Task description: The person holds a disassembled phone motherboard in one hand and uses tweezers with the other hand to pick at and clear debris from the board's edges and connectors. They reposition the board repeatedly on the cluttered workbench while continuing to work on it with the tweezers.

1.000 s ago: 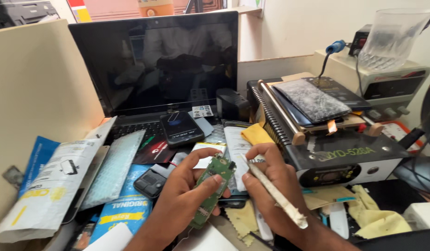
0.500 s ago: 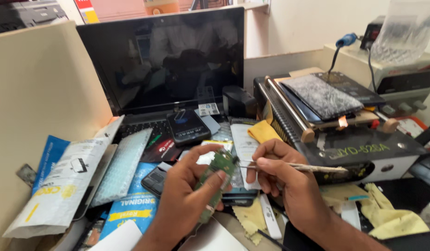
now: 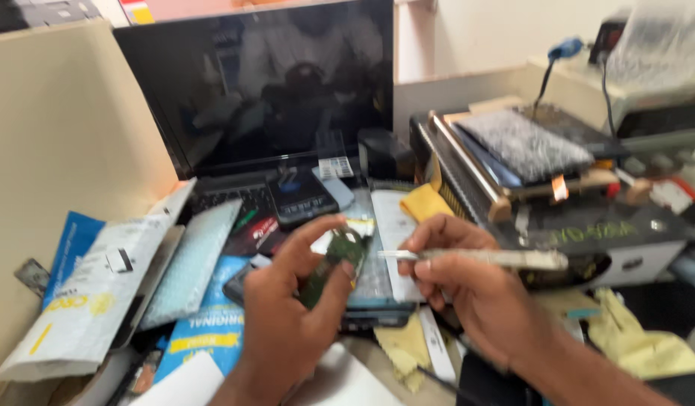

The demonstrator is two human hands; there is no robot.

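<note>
Left hand: grip wrapped round a small green circuit board, thumb on top, fingers underneath, board tilted up over the middle of the bench.
Right hand: grip pinched tight on a pair of metal tweezers, lying nearly level, tip pointing left and almost at the board's edge.
Under the hands: a phone lying flat, with yellow cloths just beside it near the front edge.
Back of the bench: an open laptop, screen dark, and a small dark phone resting on its keyboard.
Left side: white and blue packets heaped against a beige panel.
Right side: a black machine with a cracked screen panel lying on top.
</note>
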